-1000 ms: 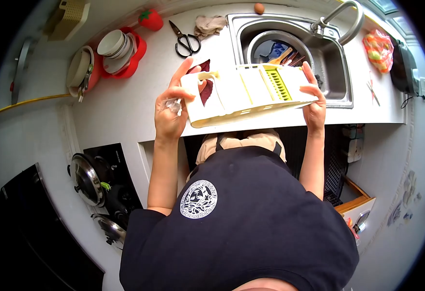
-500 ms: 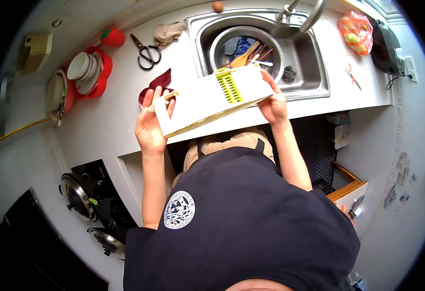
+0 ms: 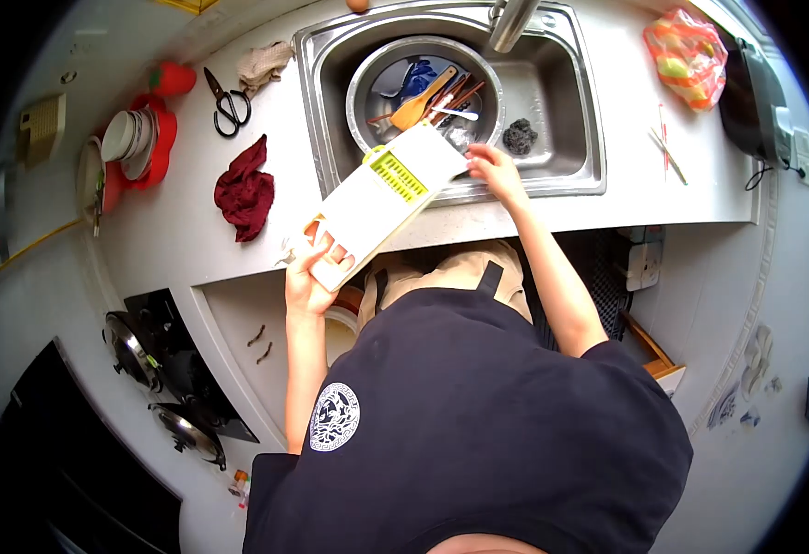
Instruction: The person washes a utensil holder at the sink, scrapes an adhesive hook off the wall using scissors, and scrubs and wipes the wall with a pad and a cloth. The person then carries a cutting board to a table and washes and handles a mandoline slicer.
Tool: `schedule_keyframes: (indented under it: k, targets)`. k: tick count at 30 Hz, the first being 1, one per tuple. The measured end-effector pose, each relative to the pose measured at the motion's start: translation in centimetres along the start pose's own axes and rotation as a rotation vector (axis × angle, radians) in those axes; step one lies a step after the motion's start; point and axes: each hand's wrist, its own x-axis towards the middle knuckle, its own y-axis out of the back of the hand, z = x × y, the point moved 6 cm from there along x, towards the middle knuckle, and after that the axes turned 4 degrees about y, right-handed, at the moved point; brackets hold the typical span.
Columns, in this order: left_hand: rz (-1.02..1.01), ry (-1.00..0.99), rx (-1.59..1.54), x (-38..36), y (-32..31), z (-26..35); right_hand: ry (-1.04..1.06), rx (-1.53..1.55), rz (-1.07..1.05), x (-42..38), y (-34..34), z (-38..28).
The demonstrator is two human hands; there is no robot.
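Note:
A white mandoline slicer with a yellow-green toothed insert slants over the counter's front edge, its far end reaching toward the basin. Gripping its near handle end is my left hand, with fingers through the handle opening. My right hand is by the slicer's far corner, fingers partly bent and apart, fingertips right at the edge. Beyond that end, a round metal basin stands in the sink, holding water, a wooden spatula, chopsticks, a white spoon and something blue.
Around the basin is the steel sink with a dark scrubber and faucet. On the left lie a dark red cloth, black scissors and stacked bowls. A bag of produce sits at right.
The slicer has swung so its far end points more toward the basin, and its handle end has come closer to me. My left hand now wraps the handle; my right fingers have loosened.

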Motion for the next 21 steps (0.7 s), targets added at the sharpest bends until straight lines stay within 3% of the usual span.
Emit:
schedule_keyframes:
  k: [3,4,6,7,8,10,12,14,18,20,21]
  targets:
    - [0.169,-0.140,0.086,-0.2,-1.2,-0.1,0.445,-0.901,0.014,3.0,-1.5,-0.6]
    - [0.185,-0.164,0.114,-0.2,-1.4,0.0,0.447,-1.033,-0.105,4.6,-2.8,0.2]
    - [0.219,-0.220,0.175,-0.3,-2.3,0.3,0.512,-1.366,0.057,6.6,-4.2,2.6]
    - [0.236,-0.244,0.199,-0.4,-3.1,0.4,0.459,-1.385,0.077,8.3,-4.3,4.8]
    - [0.237,-0.271,0.199,-0.5,-3.7,0.6,0.256,-1.441,-0.021,9.2,-4.5,5.1]
    - [0.242,-0.312,0.237,-0.6,-4.1,1.0,0.137,-1.536,-0.162,10.7,-4.9,5.4]
    - [0.269,-0.345,0.329,-0.6,-4.6,1.6,-0.004,-1.511,-0.289,11.0,-5.3,4.4]
    - [0.256,-0.380,0.340,-0.3,-4.6,2.1,-0.022,-1.365,-0.253,10.8,-5.2,3.4]
    - [0.229,-0.460,0.602,0.9,-5.2,2.5,0.029,-0.374,-0.205,7.4,-3.8,-0.7]
    - [0.179,-0.547,0.709,1.7,-6.6,2.4,-0.030,-0.053,-0.191,4.3,-4.2,-3.3]
    - [0.173,-0.546,0.706,1.6,-6.7,2.5,0.040,-0.013,-0.175,3.0,-4.8,-4.6]
